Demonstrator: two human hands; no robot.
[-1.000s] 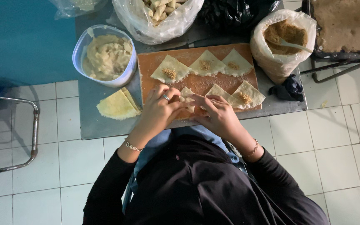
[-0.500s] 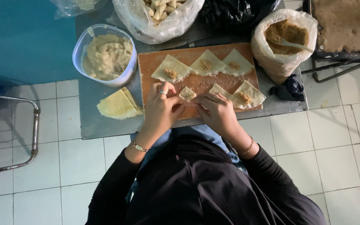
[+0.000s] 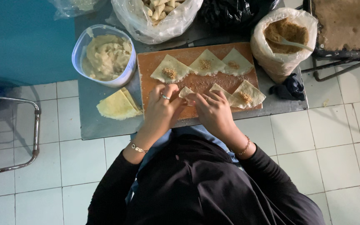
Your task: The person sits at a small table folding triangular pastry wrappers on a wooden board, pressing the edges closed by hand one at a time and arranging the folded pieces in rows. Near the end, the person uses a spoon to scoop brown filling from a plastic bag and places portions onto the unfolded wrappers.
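Observation:
On the brown wooden board [image 3: 155, 59], my left hand [image 3: 161, 109] and my right hand [image 3: 214, 111] both pinch a small pale dough wrapper [image 3: 186, 92] between their fingertips. A ring shows on my left hand and a bracelet on each wrist. Three filled dough triangles [image 3: 205, 64] lie in a row along the board's far side. Two more dough triangles [image 3: 243, 93] lie just right of my right hand. A stack of unfilled yellow wrappers [image 3: 117, 104] sits on the grey table left of my left hand.
A clear tub of pale paste [image 3: 105, 56] stands left of the board. A plastic bag of cut pale pieces [image 3: 159, 14] lies behind it. A bag of brown crumbs with a spoon [image 3: 284, 37] stands at the right, beside a dark cloth [image 3: 288, 88]. A metal chair frame [image 3: 9, 133] is at left.
Both hands have shifted slightly up the board with the small wrapper, and the fingers have closed further over it.

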